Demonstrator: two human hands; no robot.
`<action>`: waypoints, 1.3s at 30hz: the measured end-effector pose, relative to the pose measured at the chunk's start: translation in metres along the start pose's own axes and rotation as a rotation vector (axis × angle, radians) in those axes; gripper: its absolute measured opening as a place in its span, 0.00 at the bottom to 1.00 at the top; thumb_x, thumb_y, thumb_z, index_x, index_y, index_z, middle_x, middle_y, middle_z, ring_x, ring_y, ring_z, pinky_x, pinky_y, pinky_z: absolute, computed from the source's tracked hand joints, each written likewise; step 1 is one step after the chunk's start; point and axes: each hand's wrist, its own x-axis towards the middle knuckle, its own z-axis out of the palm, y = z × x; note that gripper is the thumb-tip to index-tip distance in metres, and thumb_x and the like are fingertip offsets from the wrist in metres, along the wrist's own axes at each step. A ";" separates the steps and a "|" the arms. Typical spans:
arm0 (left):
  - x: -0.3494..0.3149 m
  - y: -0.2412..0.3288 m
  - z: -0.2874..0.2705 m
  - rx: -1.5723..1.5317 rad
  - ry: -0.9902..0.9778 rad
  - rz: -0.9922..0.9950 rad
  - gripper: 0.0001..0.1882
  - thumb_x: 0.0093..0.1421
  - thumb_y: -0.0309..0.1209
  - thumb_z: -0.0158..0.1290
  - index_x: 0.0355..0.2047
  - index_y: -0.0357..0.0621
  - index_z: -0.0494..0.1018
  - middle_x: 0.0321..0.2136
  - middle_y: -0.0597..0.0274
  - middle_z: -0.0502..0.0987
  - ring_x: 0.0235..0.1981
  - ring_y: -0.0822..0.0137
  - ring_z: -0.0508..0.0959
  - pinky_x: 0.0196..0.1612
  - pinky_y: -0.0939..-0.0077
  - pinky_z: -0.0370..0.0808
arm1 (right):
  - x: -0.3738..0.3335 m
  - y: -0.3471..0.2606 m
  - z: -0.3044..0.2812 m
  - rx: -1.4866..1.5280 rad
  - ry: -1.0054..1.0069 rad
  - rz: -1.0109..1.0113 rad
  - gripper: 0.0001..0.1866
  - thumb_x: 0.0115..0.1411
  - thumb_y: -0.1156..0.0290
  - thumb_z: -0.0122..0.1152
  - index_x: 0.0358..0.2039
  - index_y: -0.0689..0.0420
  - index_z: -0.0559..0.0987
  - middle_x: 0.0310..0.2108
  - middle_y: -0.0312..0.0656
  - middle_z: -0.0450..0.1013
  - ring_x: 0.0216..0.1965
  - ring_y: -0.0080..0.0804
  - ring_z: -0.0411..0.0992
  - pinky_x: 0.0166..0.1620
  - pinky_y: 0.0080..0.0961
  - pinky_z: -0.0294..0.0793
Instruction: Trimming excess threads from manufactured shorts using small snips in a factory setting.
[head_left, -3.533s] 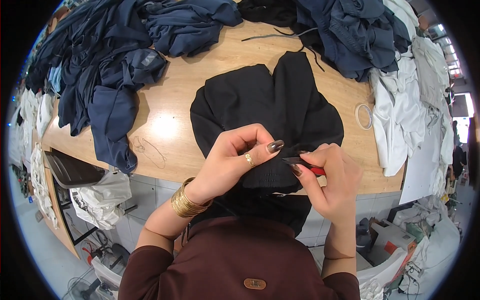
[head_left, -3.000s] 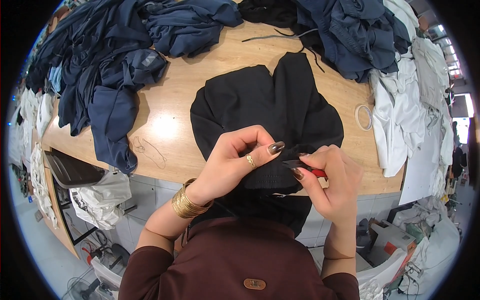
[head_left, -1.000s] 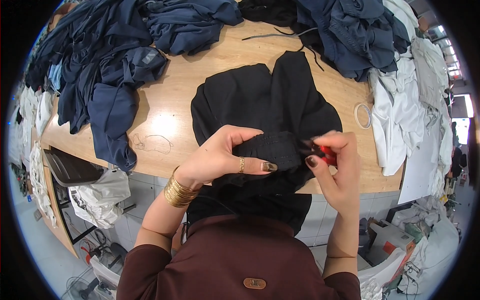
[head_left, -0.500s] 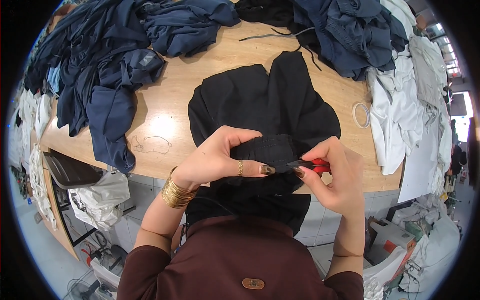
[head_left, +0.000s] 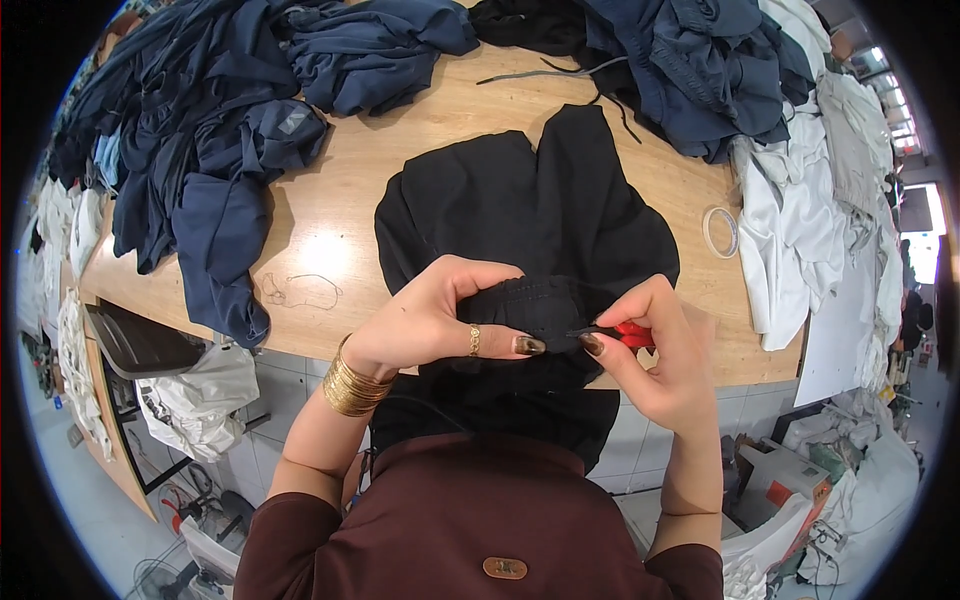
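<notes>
A black garment, apparently trousers, lies on the wooden table with its gathered elastic waistband toward me. My left hand is closed on that waistband, thumb on top and the other fingers behind or under the cloth. At the band's right end, my right hand pinches with thumb and forefinger at the edge; a thread or cloth tip between them is too small to make out. Red-handled snips sit within the right hand, their blades mostly hidden by the fingers.
Navy garments are heaped at the left, and another navy pile stands at the far right. White cloth hangs over the right edge, beside a tape roll. Loose thread lies on the wooden table.
My right hand has shifted slightly; the snips' dark blades, visible earlier at the waistband, are now mostly covered by its fingers. The left hand keeps its grip, moving only a little.
</notes>
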 end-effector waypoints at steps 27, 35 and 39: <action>-0.001 0.000 -0.002 -0.092 -0.074 -0.018 0.11 0.58 0.22 0.48 0.41 0.32 0.71 0.34 0.66 0.76 0.36 0.81 0.72 0.42 0.87 0.69 | 0.005 -0.015 0.004 -0.199 0.049 -0.128 0.09 0.43 0.72 0.65 0.23 0.55 0.72 0.18 0.31 0.67 0.18 0.27 0.63 0.20 0.21 0.60; -0.001 0.002 -0.001 -0.123 -0.069 -0.022 0.10 0.57 0.21 0.48 0.40 0.32 0.71 0.34 0.67 0.76 0.36 0.82 0.72 0.41 0.87 0.69 | 0.006 -0.016 0.005 -0.206 0.064 -0.135 0.09 0.42 0.72 0.66 0.22 0.55 0.72 0.18 0.31 0.67 0.18 0.27 0.62 0.20 0.21 0.59; -0.001 0.000 -0.001 -0.133 -0.054 -0.025 0.10 0.58 0.22 0.48 0.40 0.32 0.71 0.34 0.66 0.76 0.36 0.81 0.72 0.42 0.87 0.69 | 0.006 -0.016 0.005 -0.203 0.063 -0.129 0.09 0.42 0.72 0.66 0.22 0.55 0.72 0.18 0.31 0.66 0.17 0.27 0.62 0.20 0.21 0.59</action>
